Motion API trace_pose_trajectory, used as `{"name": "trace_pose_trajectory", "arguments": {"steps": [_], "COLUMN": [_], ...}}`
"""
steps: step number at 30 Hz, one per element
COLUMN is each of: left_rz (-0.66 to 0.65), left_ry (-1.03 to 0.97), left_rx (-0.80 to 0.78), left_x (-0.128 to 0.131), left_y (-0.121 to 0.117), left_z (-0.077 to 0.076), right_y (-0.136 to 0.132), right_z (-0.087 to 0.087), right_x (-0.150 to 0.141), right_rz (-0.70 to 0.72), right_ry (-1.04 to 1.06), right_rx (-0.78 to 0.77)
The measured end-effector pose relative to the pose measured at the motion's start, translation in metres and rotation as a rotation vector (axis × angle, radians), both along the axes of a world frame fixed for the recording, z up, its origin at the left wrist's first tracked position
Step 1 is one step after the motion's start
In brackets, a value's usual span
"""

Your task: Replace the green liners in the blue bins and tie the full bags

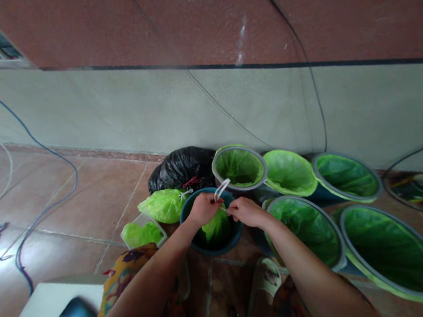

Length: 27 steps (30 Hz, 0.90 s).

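Note:
A blue bin [206, 251] stands on the floor in front of me with a gathered green plastic bag [217, 228] inside it. Above the bag, my left hand [204, 209] is closed on a white drawstring [223, 186], whose loop sticks up past the fingers. From the other side my right hand [246, 211] pinches the same white string near its fingertips. Left of the bin lies a tied green bag [163, 205] with a white knot on top. Behind that sits a black garbage bag [182, 165] with a red tie.
Several bins with green liners stand to the right, among them a round grey-rimmed bin [264, 176] and a large bin [390, 215]. A clear container [163, 239] holds green plastic at the left. Cables, including a blue cable [75, 179], run over floor and wall. A white stool [45, 300] is near.

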<state>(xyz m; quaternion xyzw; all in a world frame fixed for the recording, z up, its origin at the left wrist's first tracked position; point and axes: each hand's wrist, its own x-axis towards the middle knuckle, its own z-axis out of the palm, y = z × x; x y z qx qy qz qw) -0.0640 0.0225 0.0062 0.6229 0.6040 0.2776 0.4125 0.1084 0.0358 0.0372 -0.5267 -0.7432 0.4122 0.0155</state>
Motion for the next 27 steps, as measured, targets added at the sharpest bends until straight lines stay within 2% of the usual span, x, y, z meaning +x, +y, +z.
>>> {"name": "trace_pose_trajectory", "arguments": {"steps": [3, 5, 8, 13, 16, 21, 27], "left_rz": [-0.205, -0.305, -0.346, -0.330, -0.298, -0.191, -0.075], "left_ry": [0.195, 0.274, 0.355, 0.467, 0.502, 0.434, 0.376], "left_rx": [0.179, 0.284, 0.417, 0.588, 0.651, 0.718, 0.689], "left_x": [0.001, 0.003, 0.002, -0.001, -0.001, -0.001, -0.005], "left_y": [-0.005, -0.009, -0.011, -0.012, -0.013, -0.015, -0.012], "left_z": [0.006, 0.009, 0.013, 0.017, 0.017, 0.019, 0.025], "right_y": [0.002, 0.004, 0.009, 0.013, 0.011, 0.007, 0.005], "right_z": [-0.003, -0.005, -0.011, -0.019, -0.019, -0.011, -0.010], "right_x": [0.000, -0.001, -0.005, -0.008, -0.008, -0.006, -0.005], "right_rz": [-0.083, -0.116, -0.073, -0.036, -0.097, -0.170, -0.296], "right_ry": [-0.030, 0.117, 0.414, 0.588, 0.694, 0.831, 0.741], "right_rx": [0.158, 0.227, 0.173, -0.030, -0.150, -0.400, -0.364]}}
